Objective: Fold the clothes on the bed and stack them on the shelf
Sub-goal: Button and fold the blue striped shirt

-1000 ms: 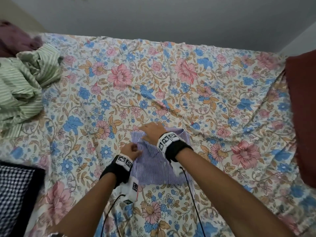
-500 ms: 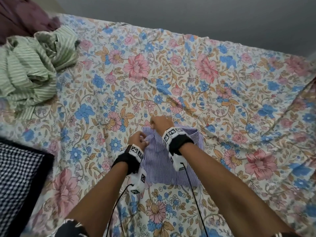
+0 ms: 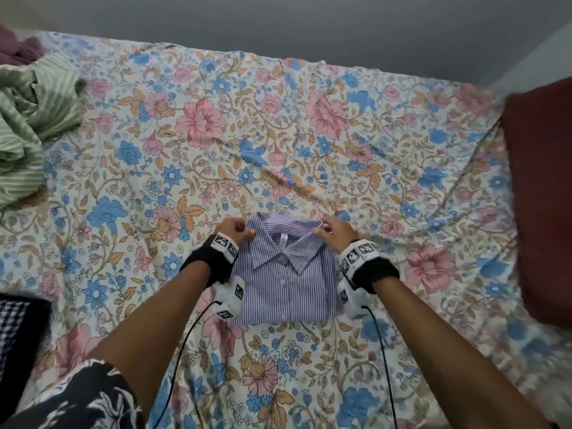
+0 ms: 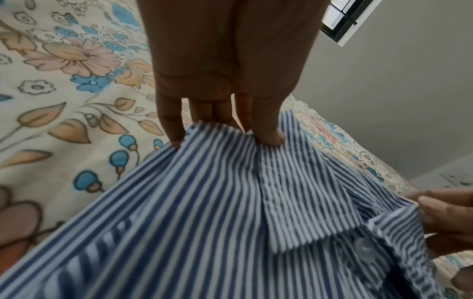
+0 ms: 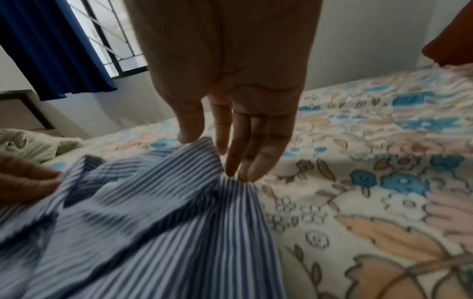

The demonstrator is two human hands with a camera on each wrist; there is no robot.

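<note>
A folded blue-and-white striped shirt (image 3: 284, 289) lies collar-up on the floral bed sheet (image 3: 278, 134), buttons facing me. My left hand (image 3: 240, 232) pinches its top left corner beside the collar; in the left wrist view the thumb and fingers of that hand (image 4: 225, 133) close on the shirt's (image 4: 204, 202) edge. My right hand (image 3: 329, 230) holds the top right corner; in the right wrist view the thumb and fingers of this hand (image 5: 212, 153) have the shirt's (image 5: 153, 202) corner between them. The shelf is not in view.
A crumpled green striped garment (image 3: 28, 125) lies at the far left of the bed, with a maroon cloth (image 3: 18, 48) behind it. A dark red pillow (image 3: 544, 196) lies along the right edge. A black-and-white checked item (image 3: 15, 329) sits at the near left.
My right hand has moved from the collar's left side to the shirt's right corner. My hands now stand apart at the two top corners, and the collar shows flat between them.
</note>
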